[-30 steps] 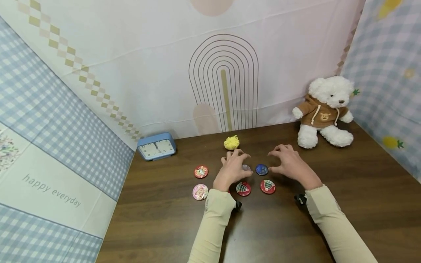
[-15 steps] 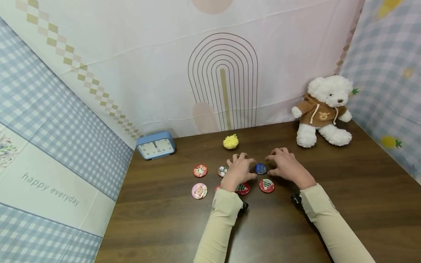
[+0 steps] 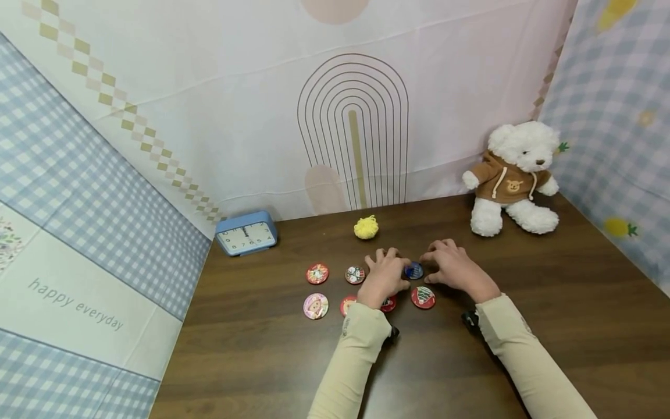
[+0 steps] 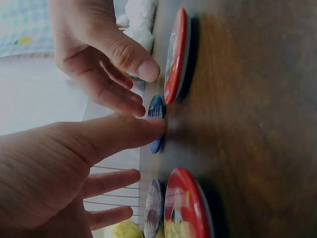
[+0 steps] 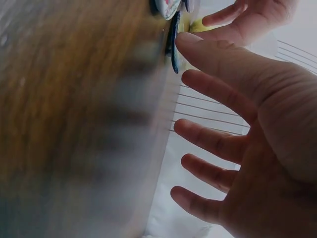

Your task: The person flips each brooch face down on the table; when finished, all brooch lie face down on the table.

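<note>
A round dark-blue button badge (image 3: pixel 414 270) lies flat on the table between my two hands. My left hand (image 3: pixel 386 278), its fingers spread and loosely bent, hovers on the badge's left side; in the left wrist view its thumb overlaps the blue badge (image 4: pixel 156 106), and contact is hard to tell. On the other side, my right hand (image 3: pixel 454 269) has its thumb and fingers apart beside the badge, gripping nothing. A greyish badge (image 4: pixel 152 208) shows in the left wrist view but is hidden in the head view. Below the hands lie red tree badges, one (image 3: pixel 423 297) fully visible.
To the left are a red-orange badge (image 3: pixel 317 273), a snowman badge (image 3: pixel 355 274), a pink badge (image 3: pixel 316 306) and a partly covered red badge (image 3: pixel 348 304). Behind stand a yellow fluffy ball (image 3: pixel 366 227), a blue clock (image 3: pixel 246 233) and a white teddy bear (image 3: pixel 515 180).
My left hand has moved right, toward the blue badge, uncovering the snowman badge and part of a red one. My right hand has shifted slightly left and down.
</note>
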Available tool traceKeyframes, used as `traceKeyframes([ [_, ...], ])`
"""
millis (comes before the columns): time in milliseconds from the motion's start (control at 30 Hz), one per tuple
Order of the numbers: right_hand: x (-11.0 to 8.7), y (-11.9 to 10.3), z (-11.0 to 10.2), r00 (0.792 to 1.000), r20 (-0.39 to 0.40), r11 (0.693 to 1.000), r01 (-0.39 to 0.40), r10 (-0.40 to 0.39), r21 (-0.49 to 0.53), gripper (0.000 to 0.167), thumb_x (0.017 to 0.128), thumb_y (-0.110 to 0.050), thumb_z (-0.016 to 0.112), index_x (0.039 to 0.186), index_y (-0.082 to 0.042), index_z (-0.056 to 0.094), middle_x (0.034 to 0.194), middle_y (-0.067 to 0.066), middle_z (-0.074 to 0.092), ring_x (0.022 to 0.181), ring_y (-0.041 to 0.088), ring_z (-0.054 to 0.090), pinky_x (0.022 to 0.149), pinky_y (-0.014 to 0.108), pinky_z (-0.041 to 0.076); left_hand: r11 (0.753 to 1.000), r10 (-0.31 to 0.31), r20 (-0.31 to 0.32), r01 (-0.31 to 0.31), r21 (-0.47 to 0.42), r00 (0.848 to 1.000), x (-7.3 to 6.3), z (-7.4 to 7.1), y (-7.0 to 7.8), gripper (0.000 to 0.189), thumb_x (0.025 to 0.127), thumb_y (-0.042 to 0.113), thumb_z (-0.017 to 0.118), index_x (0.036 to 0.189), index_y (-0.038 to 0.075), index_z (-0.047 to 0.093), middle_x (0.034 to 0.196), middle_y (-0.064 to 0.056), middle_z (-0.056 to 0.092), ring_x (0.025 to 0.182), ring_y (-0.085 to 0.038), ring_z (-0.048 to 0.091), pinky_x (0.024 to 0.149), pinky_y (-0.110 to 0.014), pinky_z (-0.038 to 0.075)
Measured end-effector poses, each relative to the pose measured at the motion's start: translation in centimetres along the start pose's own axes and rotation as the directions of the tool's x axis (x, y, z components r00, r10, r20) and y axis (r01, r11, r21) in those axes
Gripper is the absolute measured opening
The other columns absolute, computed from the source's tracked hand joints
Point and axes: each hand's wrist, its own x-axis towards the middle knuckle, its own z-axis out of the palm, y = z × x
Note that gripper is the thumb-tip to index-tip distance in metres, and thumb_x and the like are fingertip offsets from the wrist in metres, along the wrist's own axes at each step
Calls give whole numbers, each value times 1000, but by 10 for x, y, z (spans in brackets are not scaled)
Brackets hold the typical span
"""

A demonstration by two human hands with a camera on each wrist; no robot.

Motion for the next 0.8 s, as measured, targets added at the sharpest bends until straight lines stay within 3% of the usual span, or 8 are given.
traceKeyframes([
  [200, 2, -1, 1, 1000, 12, 1000, 7, -7, 14, 42, 85, -21, 83, 122, -4, 72, 120, 22, 57, 119, 49, 44, 88, 68, 37, 999, -5, -53, 7, 35, 999, 2, 1, 0, 44, 92, 35, 76, 135, 31, 66, 142, -4, 51, 133, -36, 39, 105, -67, 25],
  [400, 2, -2, 4, 1000, 18, 1000, 17, -17, 13, 41, 86, -21, 82, 122, -5, 72, 119, 21, 58, 118, 49, 45, 89, 69, 37, 999, -16, -44, 17, 29, 999, 3, 4, 1, 47, 92, 36, 75, 137, 30, 64, 141, -3, 54, 131, -35, 41, 106, -67, 25],
  [800, 3, -1, 6, 999, 27, 999, 31, -32, 7, 34, 88, -19, 80, 118, -4, 74, 118, 20, 59, 118, 49, 45, 90, 69, 37, 1000, 6, -50, -6, 6, 999, 3, 2, 0, 34, 94, 37, 72, 127, 29, 71, 130, -1, 61, 125, -33, 48, 105, -66, 28],
])
